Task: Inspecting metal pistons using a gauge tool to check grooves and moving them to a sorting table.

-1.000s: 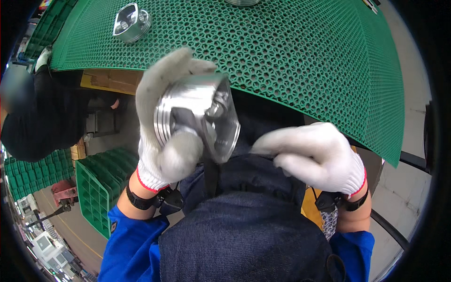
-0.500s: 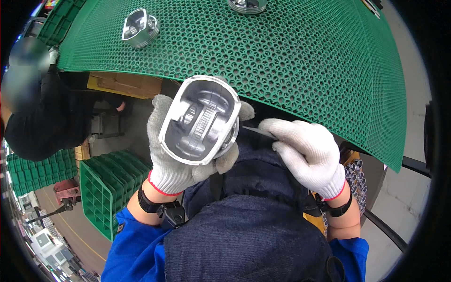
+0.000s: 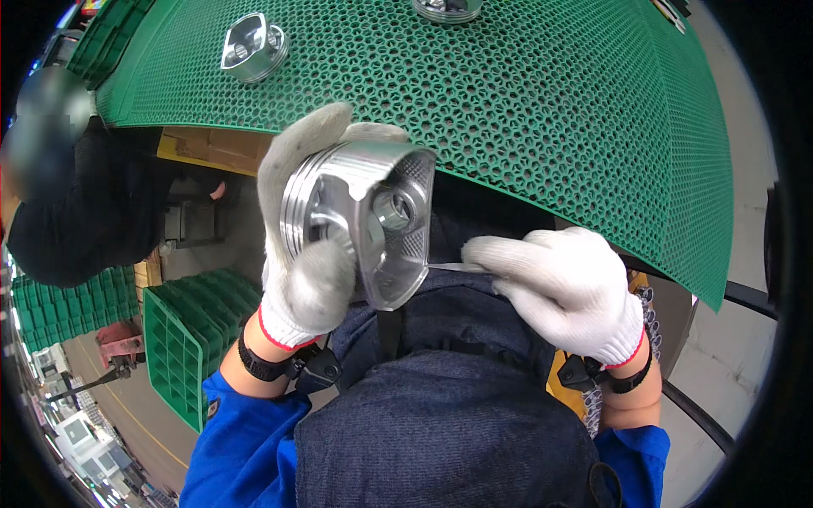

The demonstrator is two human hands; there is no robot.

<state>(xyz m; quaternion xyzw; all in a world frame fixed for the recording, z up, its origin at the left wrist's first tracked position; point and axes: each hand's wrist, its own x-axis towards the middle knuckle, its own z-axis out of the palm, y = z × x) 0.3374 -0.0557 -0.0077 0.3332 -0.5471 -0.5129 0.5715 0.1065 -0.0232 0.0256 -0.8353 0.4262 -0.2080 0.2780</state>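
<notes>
My left hand [image 3: 305, 262], in a white knit glove with a red cuff edge, grips a shiny metal piston [image 3: 360, 220]. The piston is tilted on its side, its ring grooves toward my palm and its hollow underside facing right. My gloved right hand [image 3: 567, 292] pinches a thin, flat metal blade [image 3: 457, 267] between thumb and fingers. The blade's tip is at the lower right rim of the piston; whether it touches cannot be made out. Its grip end is hidden inside the glove.
A green honeycomb mat [image 3: 508, 102] covers the table ahead. On it stand another piston [image 3: 254, 49] and a partly cut-off one [image 3: 447, 8]. Green plastic crates [image 3: 186, 347] sit low on the left. A person in dark clothing [image 3: 93, 203] is at the far left. Metal parts [image 3: 593, 406] lie low at right.
My left hand has turned the piston from its open underside facing me to lying sideways. The right hand has shifted slightly down and right, the blade now at the piston's lower rim.
</notes>
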